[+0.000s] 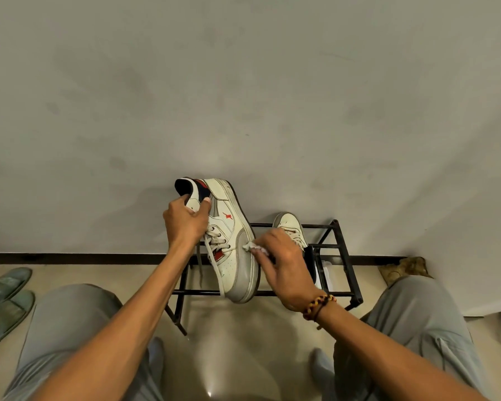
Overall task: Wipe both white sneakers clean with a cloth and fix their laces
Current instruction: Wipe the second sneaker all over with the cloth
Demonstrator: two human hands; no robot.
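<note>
The white sneaker [232, 241] is held in the air above the black metal rack [342, 250], toe pointing down, its loose laces [211, 256] hanging. The left hand [185, 224] grips it at the collar, fingers curled inside the opening. The right hand [284, 264] pinches a small white cloth [250, 246] and presses it on the shoe's side. The second sneaker [291, 227] stands on the rack, behind the right hand. Green slippers [3, 296] lie on the floor at the left.

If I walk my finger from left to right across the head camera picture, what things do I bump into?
Green slippers → left hand → held white sneaker with red logo → white cloth → right hand → black metal shoe rack.
</note>
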